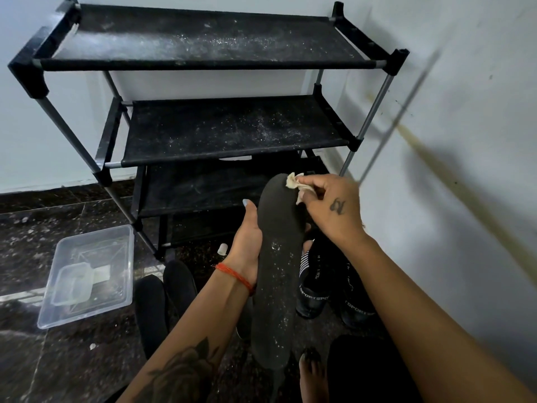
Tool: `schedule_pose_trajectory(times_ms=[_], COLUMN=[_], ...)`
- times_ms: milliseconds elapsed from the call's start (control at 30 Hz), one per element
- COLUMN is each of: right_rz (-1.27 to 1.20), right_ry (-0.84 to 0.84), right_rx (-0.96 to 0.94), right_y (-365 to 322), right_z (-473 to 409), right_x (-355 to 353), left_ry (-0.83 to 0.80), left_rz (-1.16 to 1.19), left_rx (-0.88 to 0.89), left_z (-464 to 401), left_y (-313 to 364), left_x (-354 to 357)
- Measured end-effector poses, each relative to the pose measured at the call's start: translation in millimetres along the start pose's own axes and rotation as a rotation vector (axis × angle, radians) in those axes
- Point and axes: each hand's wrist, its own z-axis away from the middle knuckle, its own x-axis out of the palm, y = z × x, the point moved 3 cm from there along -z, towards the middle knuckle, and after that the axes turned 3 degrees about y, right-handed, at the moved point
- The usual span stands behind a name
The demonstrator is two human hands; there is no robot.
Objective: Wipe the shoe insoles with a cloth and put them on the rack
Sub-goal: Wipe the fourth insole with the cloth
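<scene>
Near the rack, my left grip holds the insole lengthwise, near-to-far; right grip pinches cloth at its far tip.

Insole hides left hand's fingers.

Matt dark insole speckled white; crumpled cloth; dusty fabric rack shelves, metal poles; clear plastic tub.
</scene>
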Motion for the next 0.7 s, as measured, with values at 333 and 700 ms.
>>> schedule_pose_trajectory(times_ms=[333,700], right_rz=[-0.143,0.022], right_ry=[-0.500,-0.161], right_rx=[-0.001,-0.076], right_y=[-12.5,0.4], right_z=[13.8,3.8], right_x=[4.6,13.5], left_ry=[-0.053,-0.080], left_rz=[-0.014,0.009], left_rx=[-0.028,-0.028], left_z=[0.9,0.7], left_y=[1.3,-2.2], left_x=[1.1,3.8])
